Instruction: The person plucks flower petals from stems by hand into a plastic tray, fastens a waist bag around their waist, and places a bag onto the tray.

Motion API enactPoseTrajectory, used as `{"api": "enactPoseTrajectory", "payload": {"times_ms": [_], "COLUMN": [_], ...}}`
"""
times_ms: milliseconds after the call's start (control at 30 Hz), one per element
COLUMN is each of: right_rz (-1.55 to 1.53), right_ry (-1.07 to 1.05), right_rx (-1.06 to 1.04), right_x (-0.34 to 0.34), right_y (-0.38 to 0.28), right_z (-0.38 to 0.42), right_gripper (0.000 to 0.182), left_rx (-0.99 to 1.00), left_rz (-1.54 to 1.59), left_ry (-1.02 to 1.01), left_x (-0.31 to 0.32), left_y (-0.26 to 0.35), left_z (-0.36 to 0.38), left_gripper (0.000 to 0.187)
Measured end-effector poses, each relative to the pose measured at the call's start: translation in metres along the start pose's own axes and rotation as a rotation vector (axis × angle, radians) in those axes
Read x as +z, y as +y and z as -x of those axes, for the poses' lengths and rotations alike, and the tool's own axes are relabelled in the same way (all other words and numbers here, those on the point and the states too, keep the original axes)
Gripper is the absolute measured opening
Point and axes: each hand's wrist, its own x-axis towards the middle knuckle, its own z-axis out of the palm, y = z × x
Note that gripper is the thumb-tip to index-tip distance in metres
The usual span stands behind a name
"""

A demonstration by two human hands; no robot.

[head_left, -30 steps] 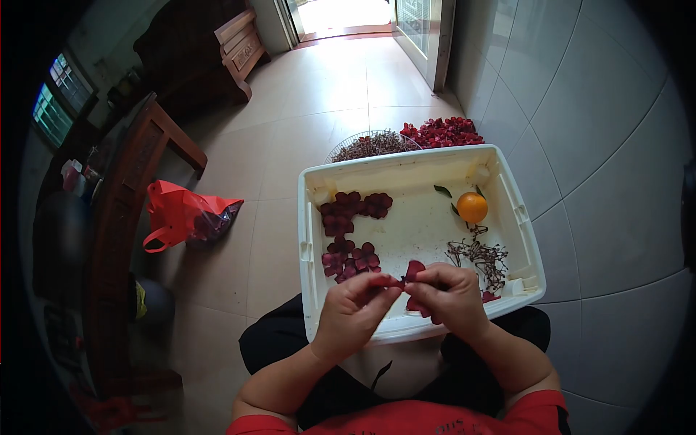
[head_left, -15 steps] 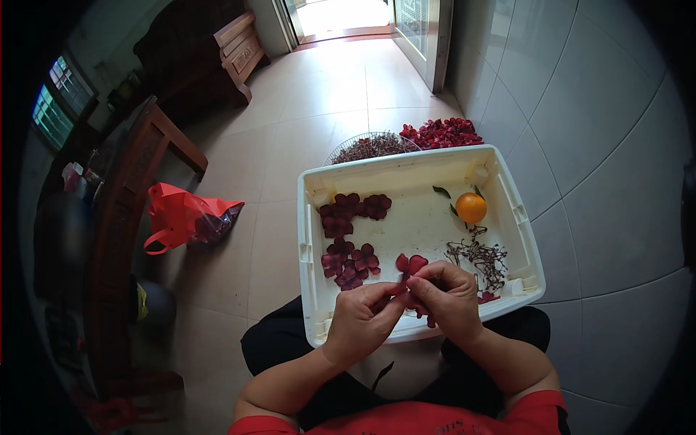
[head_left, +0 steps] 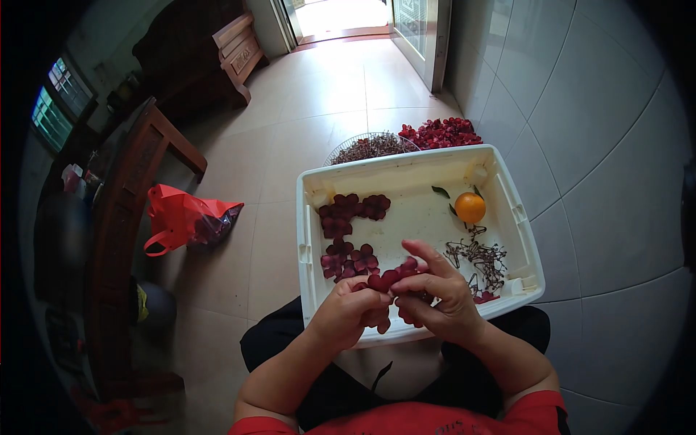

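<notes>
The left hand (head_left: 353,313) and the right hand (head_left: 433,296) meet over the near edge of the white tray (head_left: 312,217), which rests on the person's lap. Both forearms come up from the bottom of the view and bend inward, so the two hands touch each other. The left hand is curled, with its fingers closed around a dark red flower (head_left: 388,279); the thumb and the first fingers pinch it from the left side. The right hand is also closed on the same flower from the right, with the thumb on top and the index finger stretched forward and a little raised. Some red petals show below the hands, between the fingers.

Inside the tray, just beyond the left hand, lies a small group of flattened red flowers (head_left: 350,262), and a second group (head_left: 353,209) lies farther, near the far left corner. To the right of the hands there is a heap of thin dark stems (head_left: 480,258). An orange fruit (head_left: 470,207) sits near the far right side, with small green leaves beside it.

On the tiled floor beyond the tray stand a wire basket (head_left: 371,146) of dark material and a pile of red flowers (head_left: 444,133). A red plastic bag (head_left: 183,219) lies on the floor to the left, near a wooden table (head_left: 138,167).
</notes>
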Motion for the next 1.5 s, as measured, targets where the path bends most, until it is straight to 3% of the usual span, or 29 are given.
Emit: {"api": "enactPoseTrajectory", "payload": {"times_ms": [100, 233, 267, 400, 433, 567, 600, 767, 900, 1067, 1267, 1400, 1500], "right_rz": [0.046, -0.465, -0.466, -0.646, -0.646, -0.408, -0.41, -0.397, -0.536, -0.56, -0.54, -0.594, -0.579], "right_ry": [-0.041, 0.048, 0.05, 0.11, 0.11, 0.055, 0.052, 0.01, -0.026, 0.056, -0.001, -0.048, -0.049], "right_rx": [-0.103, 0.442, 0.44, 0.813, 0.813, 0.571, 0.571, 0.42, 0.678, 0.775, 0.673, 0.78, 0.772], "right_x": [-0.002, 0.002, 0.0, -0.007, -0.006, -0.004, -0.003, 0.006, 0.0, -0.001, -0.003, -0.006, -0.005], "right_y": [0.002, -0.011, -0.013, -0.019, -0.019, -0.017, -0.017, -0.017, -0.024, -0.03, -0.021, -0.018, -0.016], "right_z": [0.0, 0.008, 0.007, 0.0, 0.0, 0.004, 0.005, 0.008, 0.004, -0.001, 0.005, 0.005, 0.006], "right_gripper": [0.017, 0.008, 0.008, 0.006, 0.006, 0.006, 0.006, 0.004, 0.005, 0.005, 0.005, 0.004, 0.004], "left_rx": [-0.048, 0.016, 0.016, 0.177, 0.177, 0.591, 0.592, 0.524, 0.334, 0.172, 0.041, -0.083, -0.037], "left_rz": [0.109, 0.021, 0.018, -0.027, -0.027, -0.496, -0.496, -0.574, -0.373, -0.173, -0.012, 0.056, -0.052], "left_ry": [-0.095, -0.004, -0.004, 0.153, 0.153, 0.231, 0.234, 0.23, 0.221, 0.17, 0.147, 0.041, 0.069], "left_x": [-0.002, 0.008, 0.009, 0.01, 0.009, 0.005, 0.005, 0.005, 0.016, 0.001, -0.003, -0.004, -0.006], "left_y": [0.001, 0.008, 0.009, 0.011, 0.01, -0.008, -0.009, -0.011, -0.007, -0.005, 0.001, 0.008, 0.004], "left_z": [0.0, 0.001, 0.001, 0.004, 0.003, -0.007, -0.007, -0.004, 0.001, -0.002, -0.003, -0.003, -0.004], "left_gripper": [0.01, 0.009, 0.009, 0.009, 0.009, 0.012, 0.012, 0.013, 0.013, 0.011, 0.012, 0.014, 0.015]}}
